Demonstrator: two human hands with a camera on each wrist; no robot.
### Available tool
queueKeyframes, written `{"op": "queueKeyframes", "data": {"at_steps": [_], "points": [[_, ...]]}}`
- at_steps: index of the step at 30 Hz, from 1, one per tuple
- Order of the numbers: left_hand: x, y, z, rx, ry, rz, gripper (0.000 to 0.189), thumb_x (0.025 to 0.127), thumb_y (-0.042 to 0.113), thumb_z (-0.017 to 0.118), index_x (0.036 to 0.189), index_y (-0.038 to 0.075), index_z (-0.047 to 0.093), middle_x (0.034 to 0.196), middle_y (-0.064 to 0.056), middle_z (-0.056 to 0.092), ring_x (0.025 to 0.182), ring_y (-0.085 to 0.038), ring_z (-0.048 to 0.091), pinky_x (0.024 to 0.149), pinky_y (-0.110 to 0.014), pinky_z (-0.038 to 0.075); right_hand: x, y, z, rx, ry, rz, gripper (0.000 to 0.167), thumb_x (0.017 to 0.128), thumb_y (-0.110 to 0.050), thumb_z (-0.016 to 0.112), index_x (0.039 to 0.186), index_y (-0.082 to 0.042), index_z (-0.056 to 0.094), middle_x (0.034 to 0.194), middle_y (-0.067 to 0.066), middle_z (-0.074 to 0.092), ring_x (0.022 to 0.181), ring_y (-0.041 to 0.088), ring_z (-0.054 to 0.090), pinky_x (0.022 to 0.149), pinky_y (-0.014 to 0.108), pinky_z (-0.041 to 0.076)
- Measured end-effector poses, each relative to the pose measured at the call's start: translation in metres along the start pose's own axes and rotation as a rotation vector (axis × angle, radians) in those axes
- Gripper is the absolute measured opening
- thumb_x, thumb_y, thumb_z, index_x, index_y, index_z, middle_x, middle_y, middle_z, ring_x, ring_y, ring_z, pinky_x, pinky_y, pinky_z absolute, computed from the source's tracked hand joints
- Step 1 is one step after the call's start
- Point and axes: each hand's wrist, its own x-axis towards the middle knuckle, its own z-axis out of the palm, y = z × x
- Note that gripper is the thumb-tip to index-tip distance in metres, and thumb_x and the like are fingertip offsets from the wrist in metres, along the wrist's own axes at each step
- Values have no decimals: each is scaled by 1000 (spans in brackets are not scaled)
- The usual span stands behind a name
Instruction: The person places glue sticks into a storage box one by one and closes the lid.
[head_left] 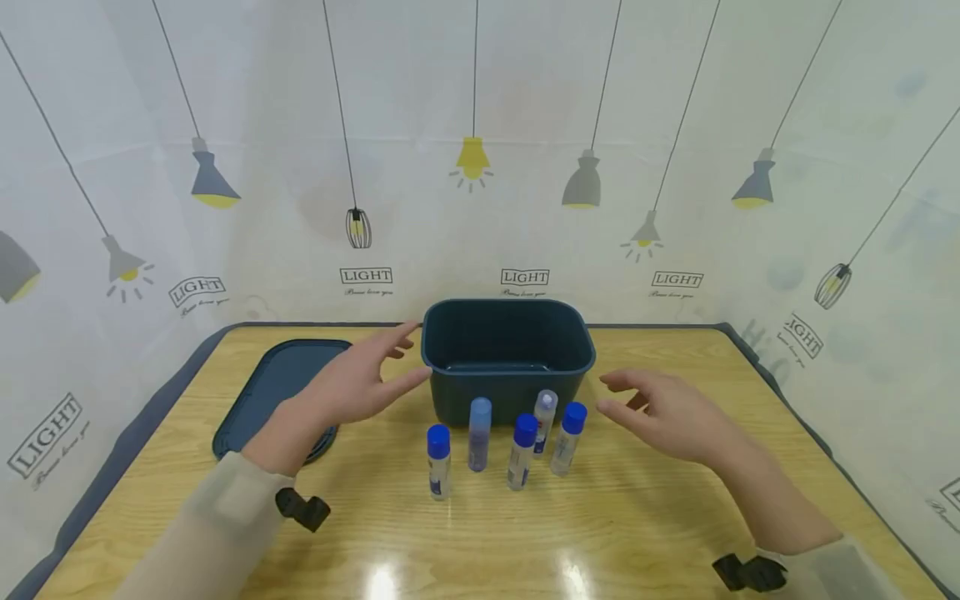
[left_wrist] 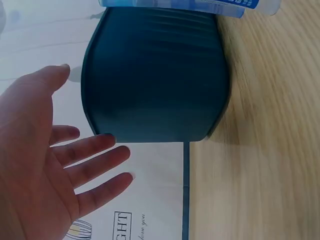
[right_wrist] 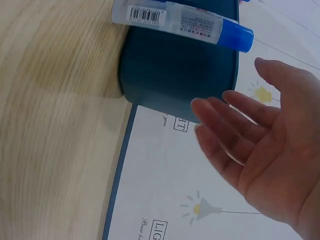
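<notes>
A dark teal bin [head_left: 450, 400] stands upright at the back of the table, its open top facing up. Several slim clear bottles with blue caps, like liquid glue, stand before it; one bottle [head_left: 439, 467] is leftmost and another bottle [head_left: 567, 442] rightmost. My left hand [head_left: 360, 375] reaches toward the bin's left end, fingers spread; whether the thumb touches the rim, I cannot tell. Off the bin's right end is my right hand [head_left: 667, 417], holding nothing. In the right wrist view its fingers [right_wrist: 225, 120] are loosely bent, near the bin [right_wrist: 175, 75].
A dark blue-teal lid [head_left: 288, 375] lies flat on the wooden table [head_left: 360, 517] to the left, partly behind my left forearm. A pale cloth wall [head_left: 420, 233] printed with hanging lamps rises behind the table and along both sides.
</notes>
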Motion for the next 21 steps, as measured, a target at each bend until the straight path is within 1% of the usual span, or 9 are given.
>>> {"op": "queueKeyframes", "data": {"at_steps": [2, 4, 6, 9, 14, 17, 21], "points": [[9, -1, 1, -50, -28, -9, 91, 106, 69, 59, 177, 23, 27, 160, -12, 58, 142, -34, 62, 110, -61, 54, 0, -1, 3, 63, 11, -27, 52, 111, -51, 63, 147, -13, 69, 144, 9, 73, 103, 16, 73, 84, 36, 62], [18, -2, 2, -72, -56, -29, 93, 104, 73, 58, 177, 24, 26, 157, -12, 60, 138, -33, 64, 109, -59, 55, -1, -3, 6, 127, 25, -59, 43, 111, -45, 65, 142, -15, 71, 138, 6, 75, 98, 12, 71, 81, 30, 60], [26, -3, 4, -68, -78, -42, 96, 103, 76, 56, 178, 26, 23, 154, -12, 62, 135, -32, 66, 108, -58, 55, -1, -5, 9, 182, 34, -93, 36, 111, -40, 68, 138, -17, 73, 132, 3, 77, 95, 12, 70, 80, 28, 60], [35, -3, 7, -58, -101, -60, 99, 102, 80, 55, 178, 28, 19, 156, -12, 61, 129, -30, 69, 104, -55, 57, -1, -7, 14, 241, 21, -141, 31, 110, -35, 70, 136, -19, 74, 128, 1, 77, 93, 12, 70, 79, 28, 60], [39, -2, 9, -40, -118, -78, 102, 101, 81, 53, 179, 29, 14, 157, -11, 60, 118, -25, 71, 101, -52, 57, -2, -10, 21, 267, -20, -193, 33, 106, -32, 76, 136, -20, 71, 124, -1, 76, 87, 8, 70, 76, 31, 61], [39, -3, 10, -34, -118, -77, 103, 101, 82, 52, 179, 28, 12, 156, -11, 61, 119, -25, 71, 102, -52, 57, -3, -10, 24, 277, -22, -209, 35, 105, -29, 78, 137, -17, 69, 119, -2, 75, 85, 7, 70, 77, 31, 61], [40, -3, 13, -43, -119, -67, 103, 102, 82, 52, 179, 27, 10, 157, -12, 60, 119, -26, 71, 101, -52, 57, -2, -10, 29, 295, -14, -209, 37, 105, -25, 78, 136, -12, 66, 115, -1, 76, 87, 6, 71, 79, 29, 61]]}}
